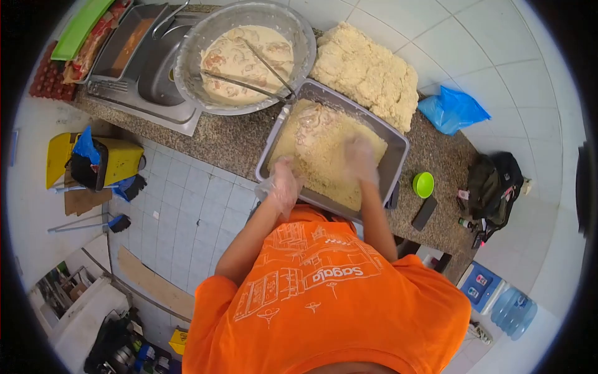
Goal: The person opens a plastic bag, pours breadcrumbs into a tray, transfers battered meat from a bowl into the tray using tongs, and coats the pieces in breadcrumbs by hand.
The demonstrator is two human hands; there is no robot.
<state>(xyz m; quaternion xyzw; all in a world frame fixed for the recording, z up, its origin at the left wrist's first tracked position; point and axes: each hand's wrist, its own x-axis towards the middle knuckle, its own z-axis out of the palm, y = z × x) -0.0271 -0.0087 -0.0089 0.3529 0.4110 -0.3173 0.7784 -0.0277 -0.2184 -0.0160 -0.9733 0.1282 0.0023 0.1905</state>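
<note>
A grey rectangular tub [400,149] holds pale crumb coating, with lumpy coated pieces [313,121] near its back left. My left hand [285,186], in a clear plastic glove, is at the tub's front left rim, its fingers bent and partly hidden. Over the crumbs on the right side is my right hand [361,157], also gloved and smeared by motion. Behind the tub lies a big mound of pale crumb mix [364,70]. Left of that, a large round metal basin [187,73] contains creamy batter with pieces in it, and metal tongs [246,86] rest across it.
A sink [163,68] is at the left of the granite counter [230,140]. Right of the tub are a blue plastic bag [451,111], a green bowl [423,184], a dark phone [424,213] and a backpack [495,187]. A yellow bin [123,162] stands below left.
</note>
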